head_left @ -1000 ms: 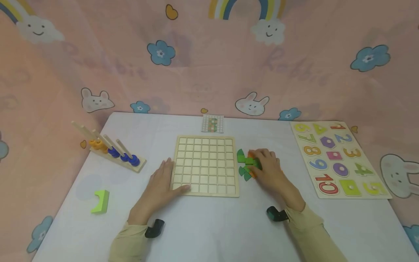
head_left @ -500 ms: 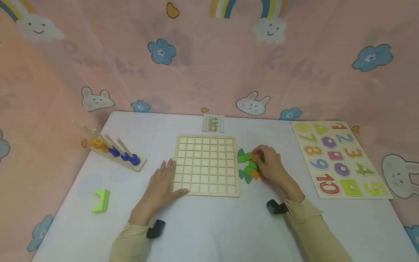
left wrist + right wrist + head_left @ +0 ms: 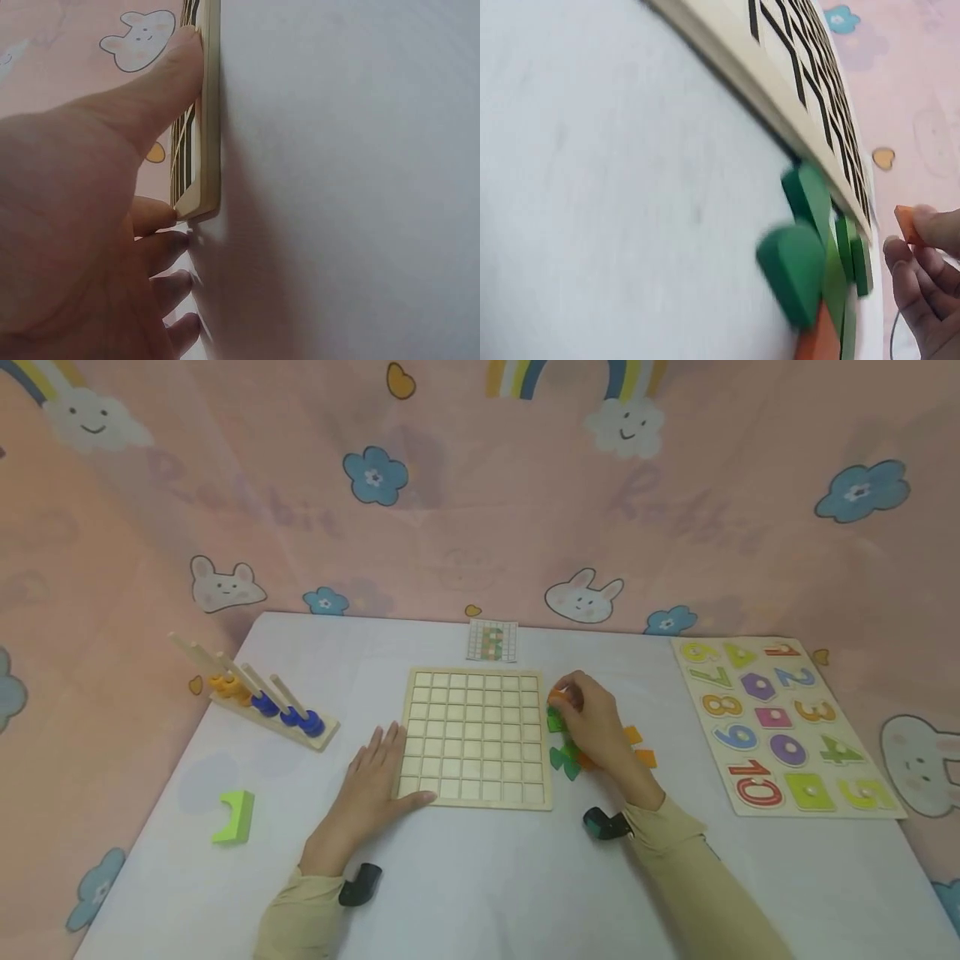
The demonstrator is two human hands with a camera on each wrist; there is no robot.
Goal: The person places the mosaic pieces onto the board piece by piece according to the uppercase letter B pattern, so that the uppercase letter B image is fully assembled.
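Note:
A wooden grid board (image 3: 472, 737) lies in the middle of the white table. My left hand (image 3: 365, 806) rests flat at its near left corner, thumb on the near rim and the other fingers straight along the left side. In the left wrist view the thumb (image 3: 169, 82) presses on the board's edge. My right hand (image 3: 597, 727) pinches a small orange block (image 3: 906, 223) between thumb and fingertips, just beyond the board's right edge. Below it lie green pieces (image 3: 564, 763), some of them leaf-shaped, and orange blocks (image 3: 645, 758), partly hidden by the hand.
A small pattern card (image 3: 492, 641) lies behind the board. On the right is a number and shape puzzle (image 3: 767, 696). At the left stand a peg stacker (image 3: 279, 727) with blue and orange rings and a light green arch block (image 3: 238, 817).
My right hand has picked an orange block from the pile and moved left and away from me, uncovering orange blocks on the right. My left hand stays at the board's corner.

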